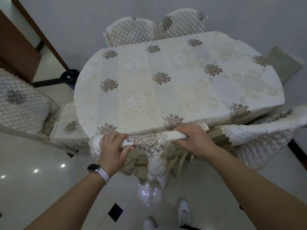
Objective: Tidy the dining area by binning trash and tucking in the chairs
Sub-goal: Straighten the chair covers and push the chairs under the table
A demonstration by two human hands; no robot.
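Both the left hand point(113, 147) and right hand point(193, 138) are clamped on the cloth-covered top rail of the near chair point(149, 141), pressed against the counter point(166, 80) edge, its seat hidden underneath.

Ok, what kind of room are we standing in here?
Most likely a home dining room. An oval table under a floral cloth has quilted-cover chairs around it, and both hands, left and right, grip the back of the near chair on a glossy tiled floor.
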